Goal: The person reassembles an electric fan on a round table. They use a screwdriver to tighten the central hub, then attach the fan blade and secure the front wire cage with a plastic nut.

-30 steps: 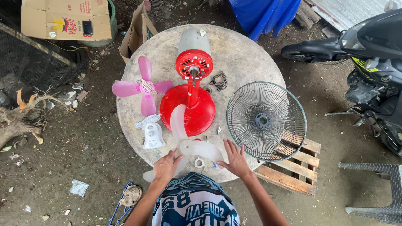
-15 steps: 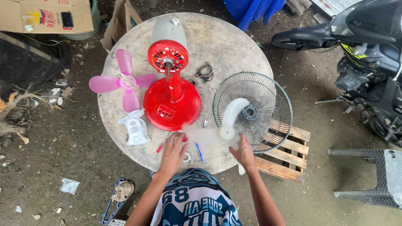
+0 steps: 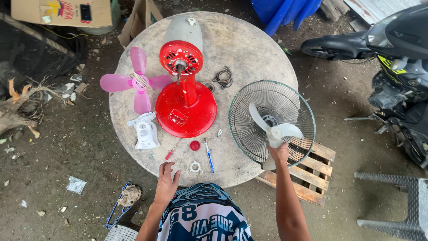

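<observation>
Head view, looking straight down: a round concrete surface stands on bare dirt, strewn with the parts of a taken-apart fan. The right hand grasps a white fan blade by its lower vane, holding it over the dark wire fan guard, which lies flat at the right edge of the surface and overhangs a wooden pallet below. The left hand rests flat and released — fingers spread, holding nothing — on the near rim of the surface.

Just beyond the left fingertips lie a red-handled screwdriver, a small white ring, a round red cap and a blue-handled tool, all near one another but apart. The red fan body lies in the middle — its round base toward the person, its motor head with a grey rear cover pointing away. To its left sit a pink fan blade and a white plastic housing piece. A small coil of dark wire lies to the right of the motor head.

Off the surface, a cardboard box sits at the top left, a dark motorbike stands at the right, and a grey woven stool is at the lower right.
</observation>
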A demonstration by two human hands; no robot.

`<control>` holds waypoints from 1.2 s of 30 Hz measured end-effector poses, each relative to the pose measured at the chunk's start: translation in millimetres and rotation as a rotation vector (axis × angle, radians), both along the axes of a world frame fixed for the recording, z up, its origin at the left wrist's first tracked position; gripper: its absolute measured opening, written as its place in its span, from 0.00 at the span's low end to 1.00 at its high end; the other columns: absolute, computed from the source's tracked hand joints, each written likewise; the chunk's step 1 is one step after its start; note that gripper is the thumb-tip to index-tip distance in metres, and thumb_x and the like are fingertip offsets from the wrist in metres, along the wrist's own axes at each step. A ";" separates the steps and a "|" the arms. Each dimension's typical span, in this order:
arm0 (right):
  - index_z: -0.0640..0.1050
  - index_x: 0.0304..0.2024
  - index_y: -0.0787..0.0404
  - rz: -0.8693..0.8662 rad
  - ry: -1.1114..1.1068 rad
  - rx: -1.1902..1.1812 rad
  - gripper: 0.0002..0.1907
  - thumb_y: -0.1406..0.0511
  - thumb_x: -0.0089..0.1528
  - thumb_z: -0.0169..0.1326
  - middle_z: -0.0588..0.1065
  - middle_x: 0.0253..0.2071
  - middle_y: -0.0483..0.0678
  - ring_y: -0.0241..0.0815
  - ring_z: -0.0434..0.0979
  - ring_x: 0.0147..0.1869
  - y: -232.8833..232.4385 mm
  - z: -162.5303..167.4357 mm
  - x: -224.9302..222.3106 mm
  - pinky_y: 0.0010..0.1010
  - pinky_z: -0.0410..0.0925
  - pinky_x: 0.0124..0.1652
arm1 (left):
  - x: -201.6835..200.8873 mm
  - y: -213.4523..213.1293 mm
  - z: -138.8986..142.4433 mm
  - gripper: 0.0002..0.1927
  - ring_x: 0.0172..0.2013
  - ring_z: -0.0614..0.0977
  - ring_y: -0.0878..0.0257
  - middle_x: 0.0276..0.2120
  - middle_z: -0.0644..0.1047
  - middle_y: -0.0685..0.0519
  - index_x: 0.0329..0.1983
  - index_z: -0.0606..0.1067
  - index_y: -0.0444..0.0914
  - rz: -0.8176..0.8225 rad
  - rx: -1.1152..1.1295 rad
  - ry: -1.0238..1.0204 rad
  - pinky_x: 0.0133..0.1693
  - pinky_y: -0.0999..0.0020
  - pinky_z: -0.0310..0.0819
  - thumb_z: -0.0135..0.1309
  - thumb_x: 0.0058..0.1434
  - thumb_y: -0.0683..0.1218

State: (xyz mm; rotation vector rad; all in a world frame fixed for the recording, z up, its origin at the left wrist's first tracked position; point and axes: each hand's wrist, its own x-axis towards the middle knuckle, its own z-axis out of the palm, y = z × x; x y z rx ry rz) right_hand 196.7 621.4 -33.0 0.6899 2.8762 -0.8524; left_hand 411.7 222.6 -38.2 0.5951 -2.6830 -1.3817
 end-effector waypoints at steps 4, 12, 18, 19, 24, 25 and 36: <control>0.65 0.55 0.70 -0.076 -0.025 -0.020 0.46 0.53 0.46 0.75 0.74 0.53 0.67 0.63 0.76 0.57 -8.6 0.4 -14.0 0.47 0.70 0.55 | 12.7 -8.7 -6.2 0.19 0.43 0.81 0.45 0.57 0.69 0.43 0.57 0.71 0.39 0.033 -0.035 -0.012 0.45 0.55 0.78 0.56 0.63 0.45; 0.63 0.60 0.71 -0.024 0.257 -0.124 0.48 0.58 0.47 0.75 0.70 0.56 0.65 0.62 0.72 0.59 -15.9 -36.6 -28.9 0.45 0.67 0.58 | 13.0 -16.1 -24.0 0.18 0.37 0.81 0.45 0.57 0.69 0.42 0.55 0.72 0.39 0.097 -0.067 -0.015 0.41 0.55 0.78 0.57 0.62 0.45; 0.75 0.59 0.67 0.041 0.143 -0.013 0.34 0.55 0.57 0.68 0.76 0.51 0.63 0.59 0.77 0.55 -1.0 -64.1 -32.6 0.44 0.69 0.56 | 3.8 -23.5 -48.2 0.18 0.37 0.81 0.45 0.57 0.69 0.42 0.56 0.72 0.39 0.102 -0.039 -0.046 0.42 0.55 0.78 0.56 0.62 0.45; 0.79 0.57 0.65 0.029 0.092 0.024 0.29 0.54 0.59 0.66 0.79 0.49 0.61 0.57 0.78 0.54 0.5 -67.2 -31.3 0.44 0.70 0.56 | 1.1 -26.6 -53.3 0.18 0.37 0.81 0.45 0.57 0.69 0.42 0.55 0.72 0.39 0.094 -0.047 -0.039 0.42 0.55 0.78 0.57 0.62 0.45; 0.78 0.54 0.68 -0.003 0.141 -0.122 0.27 0.56 0.60 0.64 0.79 0.48 0.59 0.55 0.79 0.51 -1.0 -68.8 -15.9 0.43 0.70 0.52 | -12.1 -50.2 -74.9 0.17 0.36 0.82 0.45 0.56 0.69 0.42 0.54 0.72 0.39 0.018 -0.053 -0.066 0.43 0.55 0.77 0.57 0.62 0.45; 0.77 0.55 0.69 -0.007 0.160 -0.139 0.27 0.57 0.60 0.63 0.79 0.48 0.60 0.55 0.79 0.52 -3.3 -68.2 -13.3 0.43 0.70 0.52 | -14.2 -55.1 -76.7 0.17 0.37 0.82 0.44 0.55 0.69 0.42 0.54 0.72 0.39 0.006 -0.052 -0.062 0.43 0.54 0.77 0.57 0.62 0.45; 0.65 0.63 0.72 -0.118 0.168 0.024 0.43 0.58 0.54 0.70 0.74 0.53 0.69 0.65 0.76 0.57 -26.6 -92.5 -4.0 0.45 0.68 0.56 | -34.2 -102.7 -89.5 0.11 0.37 0.81 0.42 0.52 0.71 0.43 0.46 0.74 0.37 -0.145 -0.079 -0.042 0.41 0.54 0.78 0.57 0.62 0.44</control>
